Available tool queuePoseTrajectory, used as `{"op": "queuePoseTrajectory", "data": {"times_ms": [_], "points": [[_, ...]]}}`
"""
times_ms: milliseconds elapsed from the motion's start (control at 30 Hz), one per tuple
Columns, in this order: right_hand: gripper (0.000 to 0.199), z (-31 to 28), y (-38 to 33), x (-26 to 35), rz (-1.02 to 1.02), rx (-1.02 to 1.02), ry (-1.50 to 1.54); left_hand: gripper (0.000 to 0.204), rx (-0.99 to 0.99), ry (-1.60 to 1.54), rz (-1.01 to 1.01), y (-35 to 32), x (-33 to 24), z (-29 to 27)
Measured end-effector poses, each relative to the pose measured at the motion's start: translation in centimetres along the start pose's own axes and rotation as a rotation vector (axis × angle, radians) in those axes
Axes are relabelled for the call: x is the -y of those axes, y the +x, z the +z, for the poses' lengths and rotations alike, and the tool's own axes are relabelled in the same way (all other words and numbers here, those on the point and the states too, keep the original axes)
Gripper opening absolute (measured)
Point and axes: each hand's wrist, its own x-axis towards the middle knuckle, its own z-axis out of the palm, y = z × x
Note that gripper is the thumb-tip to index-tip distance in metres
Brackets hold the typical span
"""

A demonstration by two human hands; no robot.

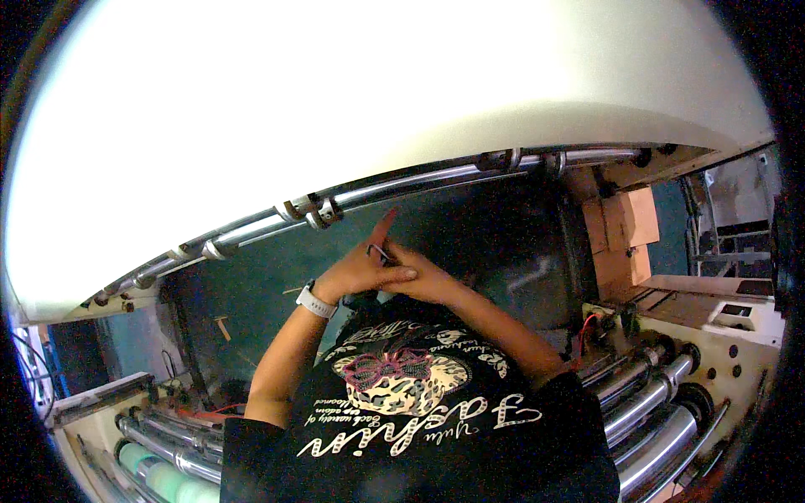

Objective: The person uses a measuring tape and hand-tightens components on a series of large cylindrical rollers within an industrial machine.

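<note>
Hands: left hand (356, 272) overlaps right hand (423, 277); whether either grips is unclear | Thing: small curved thing (377, 250) among their fingers | Risk: loosened fingers could drop it to the green floor (251, 285) below; reaching beyond the fingertips might pinch skin, should the metal rods (402, 188) there turn

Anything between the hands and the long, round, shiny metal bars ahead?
Nothing visible. The bare left hand and bare right hand touch; no object shows between them and the long, round, shiny metal bars. Gap depth unclear.
</note>
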Motion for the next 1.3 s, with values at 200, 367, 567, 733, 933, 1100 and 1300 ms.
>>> {"op": "queuePoseTrajectory", "data": {"times_ms": [200,367,567,733,933,1100,1300], "points": [[0.042,-1.0,0.3,1.9,0.242,-0.098,-0.327,0.091,0.023,0.109,0.042,-0.8,1.9,-0.6],[0.013,-12.0,-3.2,4.1,0.024,-0.999,-0.170,0.044,-0.022,0.098,0.040,-5.8,6.6,-8.5],[0.013,-22.6,-3.3,-2.0,-0.308,-1.292,-0.255,0.020,-0.141,0.100,-0.145,-8.3,6.2,-14.9],[0.029,-23.0,-2.4,-1.9,-0.465,-1.044,0.120,0.014,-0.256,0.313,-0.070,-7.6,4.8,-16.4],[0.033,-21.4,-1.8,0.0,-0.314,-1.102,-0.064,0.031,-0.405,0.492,0.021,-7.0,6.5,-17.4],[0.032,-23.6,-3.4,-2.9,-0.320,-0.995,0.077,0.033,-0.457,0.591,0.013,-6.0,6.9,-17.1],[0.018,-21.3,-3.1,-10.0,-0.287,-1.233,0.362,0.028,-0.513,0.787,0.042,-6.5,7.8,-17.0]]}}
